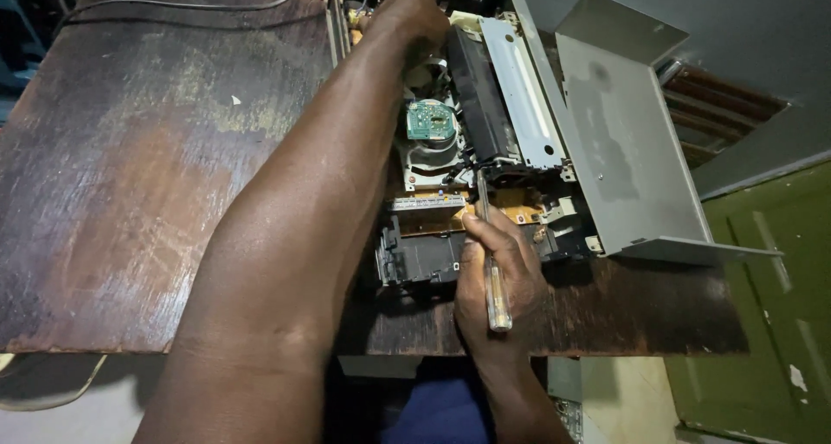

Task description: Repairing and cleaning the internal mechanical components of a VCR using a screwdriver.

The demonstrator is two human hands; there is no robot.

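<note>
An opened electronic device (485, 124) with its cover off lies on a worn wooden table (130, 167). Inside it I see a round metal drum with a small green circuit board (430, 120), a black and grey cassette frame (506, 98) and a brown circuit board (433, 215). My left hand (411, 16) reaches over the device and rests on its far end, fingers curled on the chassis. My right hand (498, 275) grips a screwdriver (492, 271) with a clear handle, its tip set down into the device beside the black frame.
A bent grey metal cover (623, 150) stands open at the device's right side. A black cable (173, 7) runs along the table's far edge. Right of the table is a green panelled surface (770, 305); the table's near edge is under my forearms.
</note>
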